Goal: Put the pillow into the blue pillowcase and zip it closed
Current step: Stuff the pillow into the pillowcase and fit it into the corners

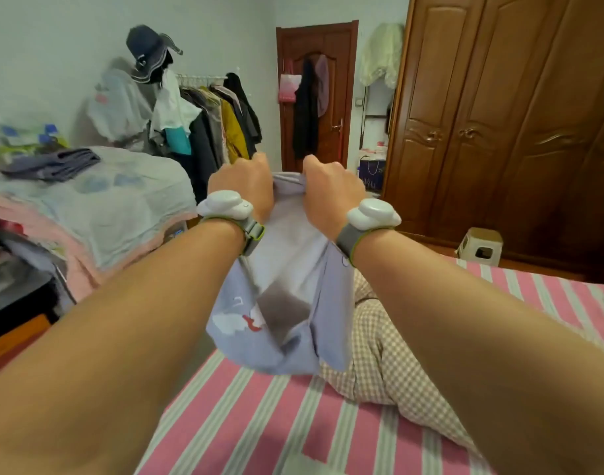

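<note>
Gripping the pillowcase (287, 303) top, left hand (244, 186) and right hand (329, 193) hold it above the striped bed (245, 416); wardrobe (499, 125) beyond.

The bed (245, 423) is covered with a sheet in pink and pale grey-green stripes. A pillow (379, 358) in a beige and white checked cover lies directly on it, toward the right, its near end running under the person's right forearm. The lower edge of the hanging blue pillowcase (287, 303) reaches down just in front of the pillow's left end; whether it touches the sheet cannot be told.
</note>
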{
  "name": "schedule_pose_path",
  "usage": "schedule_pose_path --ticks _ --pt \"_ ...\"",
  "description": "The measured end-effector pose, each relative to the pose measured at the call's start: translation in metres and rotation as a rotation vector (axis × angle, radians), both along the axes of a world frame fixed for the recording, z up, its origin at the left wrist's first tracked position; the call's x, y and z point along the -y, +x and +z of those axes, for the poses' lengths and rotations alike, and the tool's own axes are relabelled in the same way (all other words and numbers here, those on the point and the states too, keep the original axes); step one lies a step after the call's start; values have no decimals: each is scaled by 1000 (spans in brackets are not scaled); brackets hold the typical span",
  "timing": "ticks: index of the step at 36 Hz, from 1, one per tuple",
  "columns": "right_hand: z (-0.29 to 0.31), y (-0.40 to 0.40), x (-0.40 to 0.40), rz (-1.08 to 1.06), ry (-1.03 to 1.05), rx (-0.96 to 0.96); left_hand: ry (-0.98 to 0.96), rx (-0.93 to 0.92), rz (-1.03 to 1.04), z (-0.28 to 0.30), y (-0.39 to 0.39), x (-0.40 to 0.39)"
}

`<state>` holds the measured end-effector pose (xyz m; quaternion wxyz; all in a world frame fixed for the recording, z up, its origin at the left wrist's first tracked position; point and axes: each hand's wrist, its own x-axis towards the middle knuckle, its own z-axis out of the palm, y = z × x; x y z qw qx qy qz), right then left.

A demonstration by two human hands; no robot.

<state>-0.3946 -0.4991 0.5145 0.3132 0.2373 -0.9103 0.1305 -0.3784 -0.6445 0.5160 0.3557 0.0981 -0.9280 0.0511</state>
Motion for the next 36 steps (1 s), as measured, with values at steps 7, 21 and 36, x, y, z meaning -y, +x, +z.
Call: schedule_pose_path --ticks 7,21,36 --pt "-53 -31 9 -60 197 369 103 313 36 -53 -10 25" --pt "-61 -87 42 -97 109 -8 331 -211 -186 -71 -64 76" --pt "-542 -67 10 153 249 264 397 556 -223 -530 -8 64"
